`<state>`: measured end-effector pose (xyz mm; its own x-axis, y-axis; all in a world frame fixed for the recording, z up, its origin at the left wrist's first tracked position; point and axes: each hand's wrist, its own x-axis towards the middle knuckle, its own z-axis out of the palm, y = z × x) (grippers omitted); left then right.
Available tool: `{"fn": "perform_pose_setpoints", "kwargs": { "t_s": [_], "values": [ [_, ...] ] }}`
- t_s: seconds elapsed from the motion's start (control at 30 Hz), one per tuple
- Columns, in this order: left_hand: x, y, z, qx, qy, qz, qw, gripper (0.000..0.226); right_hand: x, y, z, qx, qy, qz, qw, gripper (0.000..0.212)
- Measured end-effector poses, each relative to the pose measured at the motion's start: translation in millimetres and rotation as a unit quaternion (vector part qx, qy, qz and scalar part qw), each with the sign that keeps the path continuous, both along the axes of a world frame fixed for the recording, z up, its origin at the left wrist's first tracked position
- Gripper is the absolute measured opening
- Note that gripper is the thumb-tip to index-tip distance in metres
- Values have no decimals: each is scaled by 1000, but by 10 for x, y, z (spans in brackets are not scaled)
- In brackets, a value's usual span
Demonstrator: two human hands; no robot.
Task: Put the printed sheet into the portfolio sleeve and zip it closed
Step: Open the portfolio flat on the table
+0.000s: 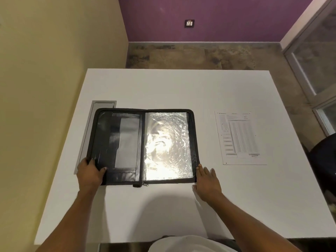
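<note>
**Portfolio Open on Table, Sheet Outside Sleeve**

The white table carries 1 black zip portfolio, lying open and flat, partly over a grey hatch strip. Its right half shows a clear, crinkled sleeve. The printed sheet lies flat, well apart to the portfolio's right. The 2 hands are apart. The left hand grips the near-left corner, and the right hand lies flat, fingers straight, touching the near-right corner. The zipper pull sits at the spine's near end.
</note>
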<state>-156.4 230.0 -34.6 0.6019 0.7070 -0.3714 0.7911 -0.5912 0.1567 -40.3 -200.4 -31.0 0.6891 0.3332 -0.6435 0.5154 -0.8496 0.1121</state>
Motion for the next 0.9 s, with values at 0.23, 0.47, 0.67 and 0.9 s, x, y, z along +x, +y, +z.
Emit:
{"fn": "perform_pose_setpoints", "kwargs": {
  "t_s": [0.23,0.47,0.67,0.9],
  "values": [
    [54,-166,-8,-45,20,25,998,57,-11,-19,44,54,-5,-36,998,67],
    [95,-471,74,16,-17,36,999,55,90,-26,174,149,-58,-59,985,61],
    [441,-1186,222,-16,-117,24,993,52,415,-169,394,205,-91,-75,972,65],
    [1208,-2326,319,-75,-191,-23,978,53,953,-696,582,261,-143,-123,947,65]
  ]
}}
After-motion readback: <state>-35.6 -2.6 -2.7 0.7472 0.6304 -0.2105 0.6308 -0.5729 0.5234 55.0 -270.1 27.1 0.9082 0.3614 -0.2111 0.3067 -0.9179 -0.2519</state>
